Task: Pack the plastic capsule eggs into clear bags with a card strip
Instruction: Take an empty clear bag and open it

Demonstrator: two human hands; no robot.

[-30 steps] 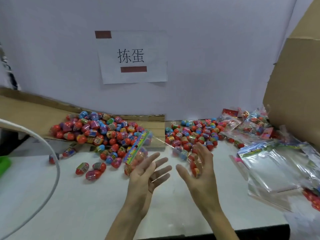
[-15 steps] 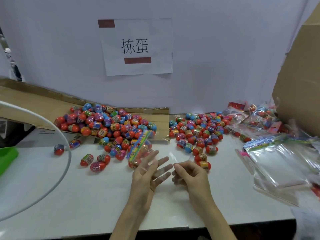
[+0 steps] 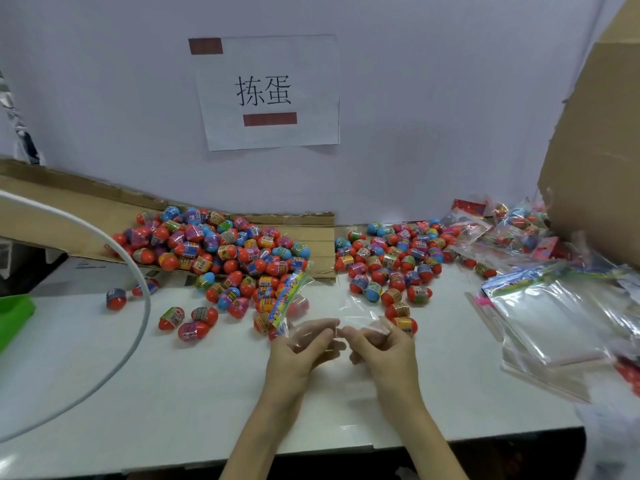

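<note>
Head view. I see both hands close together over the middle of the white table (image 3: 180, 393). The left hand (image 3: 299, 353) and the right hand (image 3: 386, 349) each have curled fingers that pinch the near edge of one clear bag (image 3: 351, 308), which extends thin and crumpled from the fingertips toward the eggs. I cannot tell whether it holds anything. Just left of it lies a filled bag (image 3: 298, 306) with a coloured card strip (image 3: 284, 299), touching the left pile of capsule eggs (image 3: 214, 247), which spills off a flat cardboard sheet (image 3: 311, 233). The right pile of capsule eggs (image 3: 391, 261) lies beyond the right hand. Empty bags (image 3: 554, 323) are stacked well to the right, below a cardboard box (image 3: 595, 150). A paper sign (image 3: 266, 91) hangs on the wall.
</note>
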